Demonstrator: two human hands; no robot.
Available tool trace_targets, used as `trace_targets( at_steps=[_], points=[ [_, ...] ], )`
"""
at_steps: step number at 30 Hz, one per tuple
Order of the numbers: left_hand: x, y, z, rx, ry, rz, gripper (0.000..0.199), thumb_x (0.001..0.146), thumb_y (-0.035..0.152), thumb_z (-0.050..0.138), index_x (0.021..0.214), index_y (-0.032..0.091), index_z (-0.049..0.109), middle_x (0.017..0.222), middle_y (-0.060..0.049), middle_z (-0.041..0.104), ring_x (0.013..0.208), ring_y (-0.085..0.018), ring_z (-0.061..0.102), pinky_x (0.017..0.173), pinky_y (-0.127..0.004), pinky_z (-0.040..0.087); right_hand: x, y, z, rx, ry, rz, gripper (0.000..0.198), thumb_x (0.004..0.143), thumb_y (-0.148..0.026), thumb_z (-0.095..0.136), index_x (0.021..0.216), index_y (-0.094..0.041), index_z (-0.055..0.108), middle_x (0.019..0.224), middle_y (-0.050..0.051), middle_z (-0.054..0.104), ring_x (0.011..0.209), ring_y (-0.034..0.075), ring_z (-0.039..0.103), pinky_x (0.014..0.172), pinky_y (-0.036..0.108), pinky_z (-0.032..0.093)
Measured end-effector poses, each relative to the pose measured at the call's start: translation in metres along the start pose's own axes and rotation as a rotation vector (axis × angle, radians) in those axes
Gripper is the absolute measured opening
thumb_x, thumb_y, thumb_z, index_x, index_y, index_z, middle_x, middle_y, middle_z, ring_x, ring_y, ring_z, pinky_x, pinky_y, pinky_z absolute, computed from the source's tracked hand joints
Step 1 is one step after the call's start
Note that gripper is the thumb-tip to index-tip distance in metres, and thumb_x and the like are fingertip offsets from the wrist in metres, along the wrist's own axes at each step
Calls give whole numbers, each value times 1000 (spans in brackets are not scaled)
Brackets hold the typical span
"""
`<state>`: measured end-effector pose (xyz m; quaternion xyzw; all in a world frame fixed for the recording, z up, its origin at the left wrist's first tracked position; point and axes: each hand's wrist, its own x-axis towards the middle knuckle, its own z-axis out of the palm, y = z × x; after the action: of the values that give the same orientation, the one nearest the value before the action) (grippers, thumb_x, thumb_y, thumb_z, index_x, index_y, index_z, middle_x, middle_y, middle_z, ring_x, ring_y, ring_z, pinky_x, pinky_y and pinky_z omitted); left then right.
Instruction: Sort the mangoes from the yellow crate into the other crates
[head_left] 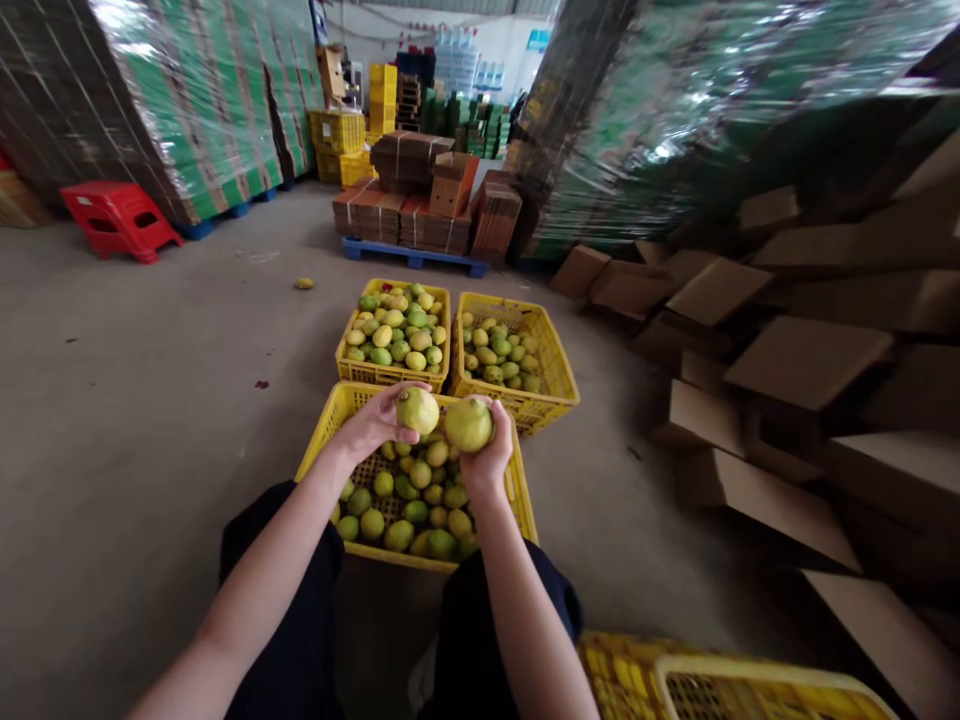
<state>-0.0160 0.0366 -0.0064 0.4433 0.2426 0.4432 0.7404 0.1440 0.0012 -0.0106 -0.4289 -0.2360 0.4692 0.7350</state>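
Note:
My left hand (379,420) has its fingers wrapped round a yellow-green lemon (417,410). A second lemon (469,425) is gripped in my right hand (491,450), close beside the first. Both fruits are held up above a yellow plastic crate (320,425) that stands between my knees. Inside that crate lie many yellow and green lemons (420,475), with part of its slotted floor showing at the left. My hands and forearms hide some of the crate's rim and contents.
Beyond stand a fuller yellow crate (392,375) and another partly filled one (562,365). A stray lemon (304,284) lies on the floor near a red stool (120,215). Cardboard boxes (810,360) heap up at right; a yellow crate (750,690) sits at lower right.

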Motion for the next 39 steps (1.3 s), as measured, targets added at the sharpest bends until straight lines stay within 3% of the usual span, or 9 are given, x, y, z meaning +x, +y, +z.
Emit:
trace_targets(
  at_steps=[7,13,18,21,26,28,32,35,39],
  points=[
    [12,-15,-6,7,69,-48,60,50,39,95,102,18,74,105,-6,73,104,-25,66,92,-37,52,6,0,10,-16,-84,67,45,78,-64,51,95,-24,61,89,6,69,88,25,68,79,38,57],
    [18,-20,-23,-117,173,-135,57,73,69,74,97,18,73,87,-7,73,72,-18,65,65,-30,55,3,-6,8,-64,-393,214,51,79,-59,48,108,-20,65,101,12,72,97,29,69,77,43,59],
    [20,-18,-27,-156,239,-222,54,80,71,66,97,19,72,79,-5,73,64,-15,62,56,-26,52,7,-4,6,-53,-417,366,48,76,-63,55,94,-21,66,79,8,71,76,27,68,57,37,56],
    [20,-18,-24,-141,242,-256,54,82,71,64,98,20,71,79,-4,72,65,-15,63,58,-26,52,11,0,6,-61,-377,361,55,77,-71,52,93,-21,66,75,8,69,65,24,64,48,32,49],
    [18,-21,-14,-28,222,-146,64,74,73,70,104,17,70,91,-9,73,90,-23,68,70,-32,55,17,5,4,-107,-293,323,59,78,-75,49,93,-21,64,79,8,69,66,24,65,50,33,51],
    [15,-19,-11,65,271,79,67,64,65,82,110,18,69,105,-10,72,104,-26,65,82,-36,56,16,8,3,-192,-278,210,56,77,-72,55,100,-21,63,88,9,69,75,25,67,57,36,56],
    [7,-8,-12,451,371,541,63,62,39,92,118,27,69,127,-7,64,122,-27,58,102,-39,51,5,13,6,-467,-157,-360,61,71,-47,78,122,-29,51,125,9,61,107,27,65,83,40,59],
    [1,-3,-16,670,362,650,54,68,37,89,119,30,71,132,-8,58,127,-27,54,107,-40,49,-2,16,9,-573,-131,-627,58,76,-39,76,126,-31,47,135,11,53,126,29,56,93,43,56],
    [1,-4,-19,731,400,660,53,62,40,92,112,30,75,127,-7,53,125,-27,54,104,-38,51,-4,18,13,-625,-135,-665,54,78,-38,73,125,-31,46,137,13,53,132,30,53,99,46,54]
  ],
)
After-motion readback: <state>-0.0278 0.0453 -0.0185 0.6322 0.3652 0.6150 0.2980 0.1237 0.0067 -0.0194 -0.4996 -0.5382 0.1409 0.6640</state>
